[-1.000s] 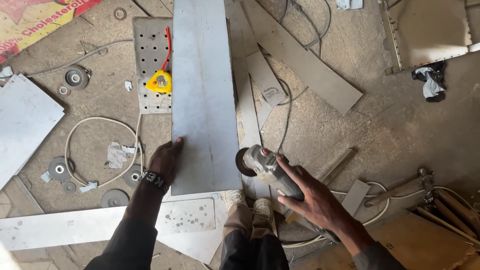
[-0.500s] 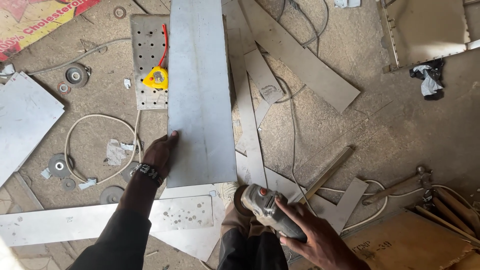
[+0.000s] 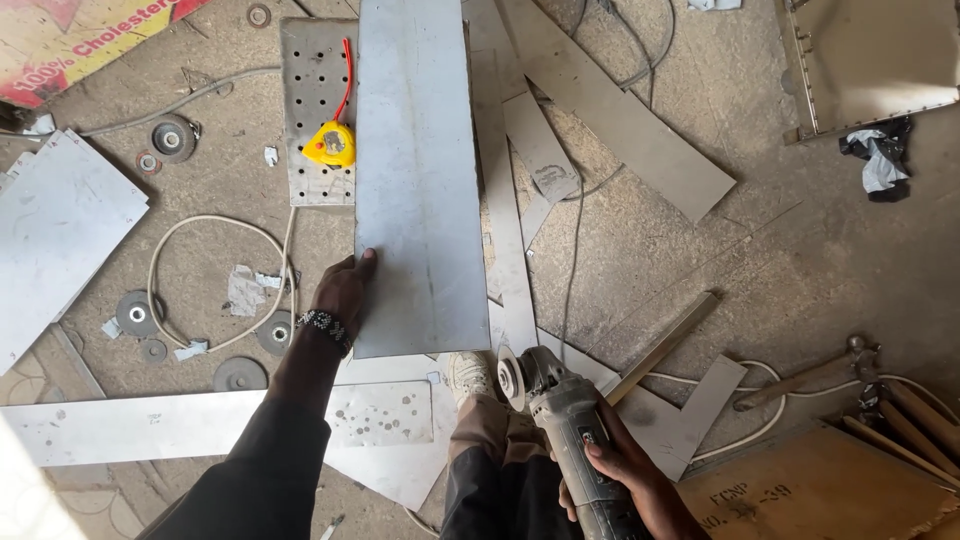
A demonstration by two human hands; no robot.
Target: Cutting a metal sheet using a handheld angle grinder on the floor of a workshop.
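Head cam, looking straight down: dusty concrete floor [image 3: 800, 260] of a metal workshop, littered w/ offcuts and cables. Long grey sheet-metal panel [image 3: 420, 170] lies flat mid-frame, running away from the person. Left hand [image 3: 345, 290] sits on the panel's near-left edge, fingers [image 3: 366, 258] curled over the rim and pressing down, not closed round anything. Right hand [image 3: 625, 470] low in frame, clenched on the body of a grey angle grinder [image 3: 565, 410]; its disc [image 3: 510, 378] points up-left, just off the panel's near-right corner, apart from the metal. The person's shoe [image 3: 468, 372] is right beside the disc, touching the panel's near end.

Around: perforated plate [image 3: 315, 110] just left of the panel w/ a yellow tape measure [image 3: 330, 145] on it. White cable loop [image 3: 215, 285] and spare grinding discs [image 3: 135, 312] left of the wrist. Narrow metal strips [image 3: 615, 120] fan out to the right. Hammer [image 3: 805, 375] far right, near a cardboard sheet [image 3: 820, 490]. Big flat sheet [image 3: 55, 225] at left edge.
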